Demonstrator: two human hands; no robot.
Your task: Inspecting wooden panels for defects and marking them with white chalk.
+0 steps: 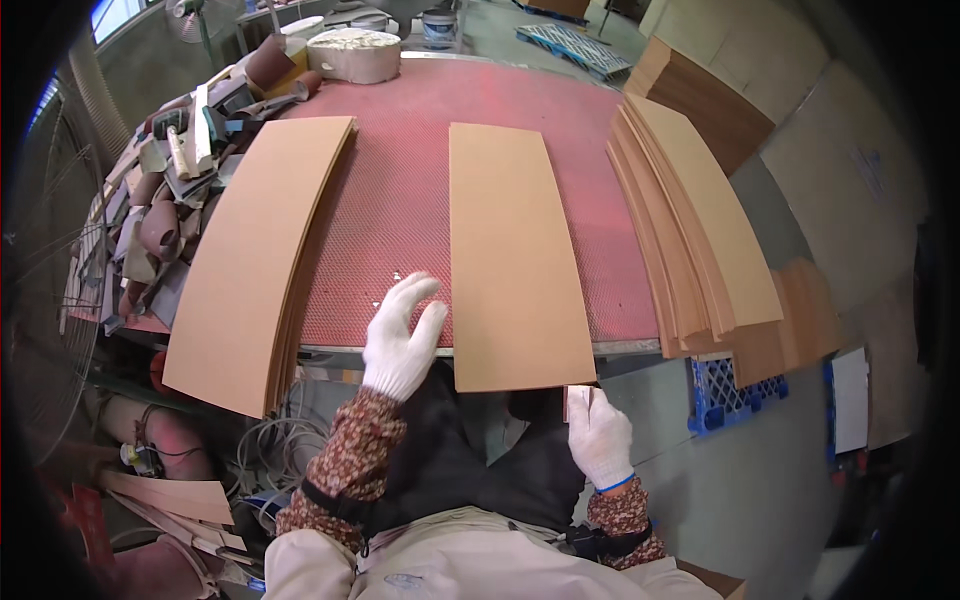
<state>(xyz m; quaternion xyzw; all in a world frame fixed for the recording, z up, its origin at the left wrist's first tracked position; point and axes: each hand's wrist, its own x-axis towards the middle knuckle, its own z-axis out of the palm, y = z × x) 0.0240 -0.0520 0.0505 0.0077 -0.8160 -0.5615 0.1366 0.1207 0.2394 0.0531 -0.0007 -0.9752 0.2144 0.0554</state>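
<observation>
A long tan wooden board (515, 260) lies lengthwise on the red mesh-covered table (390, 190), its near end jutting past the front edge. Beside its left edge, my left hand (405, 335) in a white knit glove is raised with thumb and fingers apart, holding nothing. My right hand (602, 437), gloved too, is at the board's near right corner. Its fingers are closed on a small reddish-brown block (571, 402), mostly hidden by the glove; it looks like a sanding block.
Stacked boards (255, 260) lie at the table's left, and another stack (700, 220) at its right. Beyond the left stack is a heap of sandpaper rolls and blocks (160, 225). A round white-topped tub (354, 58) stands at the far edge. A blue pallet (735, 392) sits lower right.
</observation>
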